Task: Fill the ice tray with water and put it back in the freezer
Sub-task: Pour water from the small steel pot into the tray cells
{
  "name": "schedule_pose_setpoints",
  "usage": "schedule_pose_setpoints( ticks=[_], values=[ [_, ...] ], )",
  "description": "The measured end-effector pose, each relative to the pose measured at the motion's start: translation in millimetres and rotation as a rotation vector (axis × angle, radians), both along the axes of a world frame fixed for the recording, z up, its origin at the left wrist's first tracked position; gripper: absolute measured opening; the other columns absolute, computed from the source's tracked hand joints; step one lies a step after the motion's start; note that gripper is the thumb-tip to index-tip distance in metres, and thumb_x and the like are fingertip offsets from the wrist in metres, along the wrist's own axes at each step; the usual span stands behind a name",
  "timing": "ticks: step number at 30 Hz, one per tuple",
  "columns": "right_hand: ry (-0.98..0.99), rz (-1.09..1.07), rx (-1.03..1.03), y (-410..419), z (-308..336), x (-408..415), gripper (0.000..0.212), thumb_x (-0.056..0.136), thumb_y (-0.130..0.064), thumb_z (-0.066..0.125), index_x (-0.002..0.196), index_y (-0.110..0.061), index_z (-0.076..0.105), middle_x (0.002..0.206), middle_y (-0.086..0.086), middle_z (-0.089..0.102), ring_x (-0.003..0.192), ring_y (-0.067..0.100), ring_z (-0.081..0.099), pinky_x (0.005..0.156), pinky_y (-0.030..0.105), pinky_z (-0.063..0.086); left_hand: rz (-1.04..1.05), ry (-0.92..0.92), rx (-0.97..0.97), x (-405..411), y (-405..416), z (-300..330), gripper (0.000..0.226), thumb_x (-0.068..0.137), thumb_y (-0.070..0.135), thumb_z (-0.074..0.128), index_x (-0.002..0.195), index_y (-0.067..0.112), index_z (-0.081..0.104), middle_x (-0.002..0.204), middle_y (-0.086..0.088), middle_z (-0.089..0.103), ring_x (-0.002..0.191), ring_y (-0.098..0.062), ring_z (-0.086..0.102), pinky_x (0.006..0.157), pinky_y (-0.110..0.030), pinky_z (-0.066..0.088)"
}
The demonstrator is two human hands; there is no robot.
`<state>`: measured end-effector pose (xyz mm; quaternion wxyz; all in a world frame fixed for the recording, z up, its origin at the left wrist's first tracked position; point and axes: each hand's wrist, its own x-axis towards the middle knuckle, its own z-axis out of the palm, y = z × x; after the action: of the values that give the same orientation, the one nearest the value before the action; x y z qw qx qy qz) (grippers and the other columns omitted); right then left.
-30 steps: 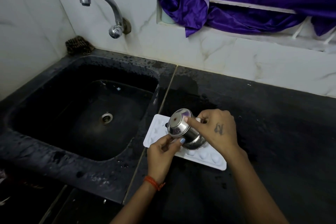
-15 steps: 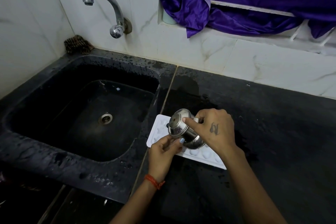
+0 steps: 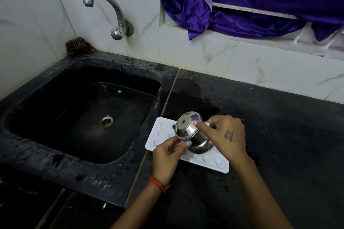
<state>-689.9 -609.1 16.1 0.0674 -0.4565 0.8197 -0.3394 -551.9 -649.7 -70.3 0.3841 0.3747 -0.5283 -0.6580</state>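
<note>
A white ice tray [image 3: 161, 133] lies flat on the black counter [image 3: 270, 135], just right of the sink. Over its middle, my right hand [image 3: 226, 134] grips a small steel cup [image 3: 189, 132] tipped far over, its base turned up toward me and its mouth down at the tray. My left hand [image 3: 167, 156] pinches the tray's near edge with curled fingers, thumb beside the cup. The cup's mouth and the tray cells beneath it are hidden. Cells at the tray's right end look pale and wet.
A black sink [image 3: 31, 152] with a steel drain [image 3: 106, 121] sits to the left, under a steel wall tap [image 3: 104, 5] with no water running. A brown scrubber [image 3: 79, 47] lies at the sink's back corner. Purple cloth [image 3: 251, 2] hangs over the window ledge. The counter is wet around the tray.
The cup has stayed tipped over the tray with both hands in nearly the same place. The camera has shifted slightly.
</note>
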Motion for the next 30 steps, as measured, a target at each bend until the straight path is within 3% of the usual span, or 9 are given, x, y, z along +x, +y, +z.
schedule_pose_setpoints(
  ticks=[4, 9, 13, 19, 24, 27, 30],
  values=[
    [0.103, 0.007, 0.065, 2, 3, -3, 0.047, 0.076, -0.055, 0.065, 0.057, -0.012, 0.064, 0.050, 0.003, 0.061, 0.052, 0.018, 0.058, 0.053, 0.025, 0.041, -0.021, 0.044, 0.059, -6, 6, -3, 0.033, 0.063, 0.038, 0.075, 0.092, 0.022, 0.075, 0.088, -0.006, 0.076, 0.087, -0.023, 0.071, 0.086, -0.043, 0.055],
    [0.187, 0.052, 0.112, 4, 8, -3, 0.045, 0.079, -0.053, 0.062, 0.058, -0.013, 0.062, 0.051, 0.000, 0.057, 0.055, 0.018, 0.056, 0.053, 0.025, 0.036, -0.029, 0.084, 0.098, -9, 11, -6, 0.037, 0.068, 0.032, 0.073, 0.097, 0.008, 0.072, 0.089, -0.018, 0.074, 0.089, -0.040, 0.068, 0.088, -0.047, 0.054],
    [0.223, 0.076, 0.145, 4, 10, -2, 0.047, 0.081, -0.054, 0.059, 0.051, -0.020, 0.048, 0.046, -0.006, 0.044, 0.055, 0.018, 0.052, 0.055, 0.026, 0.035, -0.019, 0.101, 0.145, -12, 12, -6, 0.029, 0.073, 0.020, 0.070, 0.098, 0.005, 0.071, 0.091, -0.017, 0.074, 0.089, -0.038, 0.069, 0.084, -0.039, 0.057],
    [0.247, 0.087, 0.157, 3, 12, -3, 0.044, 0.081, -0.056, 0.058, 0.055, -0.021, 0.051, 0.051, -0.005, 0.047, 0.060, 0.020, 0.057, 0.059, 0.026, 0.039, -0.026, 0.128, 0.187, -15, 12, -6, 0.019, 0.082, 0.005, 0.065, 0.100, 0.002, 0.069, 0.089, -0.010, 0.075, 0.083, -0.026, 0.072, 0.070, -0.024, 0.056],
    [0.235, 0.079, 0.131, 3, 8, -6, 0.048, 0.080, -0.054, 0.060, 0.050, -0.020, 0.046, 0.046, -0.007, 0.043, 0.054, 0.018, 0.051, 0.055, 0.025, 0.035, -0.018, 0.115, 0.171, -17, 12, -8, 0.040, 0.070, 0.024, 0.071, 0.103, 0.000, 0.069, 0.090, -0.013, 0.075, 0.082, -0.030, 0.071, 0.075, -0.031, 0.058],
    [0.160, 0.054, 0.086, 5, 4, -12, 0.047, 0.077, -0.053, 0.064, 0.055, -0.012, 0.060, 0.049, 0.000, 0.056, 0.053, 0.019, 0.055, 0.053, 0.026, 0.038, -0.002, 0.094, 0.115, -18, 13, -9, 0.035, 0.065, 0.033, 0.075, 0.096, 0.017, 0.074, 0.091, -0.010, 0.075, 0.084, -0.032, 0.071, 0.081, -0.037, 0.057],
    [0.038, 0.027, 0.005, 11, -1, -19, 0.045, 0.074, -0.053, 0.069, 0.055, -0.012, 0.064, 0.049, 0.001, 0.060, 0.051, 0.017, 0.058, 0.054, 0.030, 0.046, 0.026, 0.032, 0.010, -18, 15, -7, 0.030, 0.066, 0.037, 0.076, 0.094, 0.024, 0.075, 0.087, -0.003, 0.076, 0.081, -0.025, 0.072, 0.079, -0.031, 0.056]
  ],
)
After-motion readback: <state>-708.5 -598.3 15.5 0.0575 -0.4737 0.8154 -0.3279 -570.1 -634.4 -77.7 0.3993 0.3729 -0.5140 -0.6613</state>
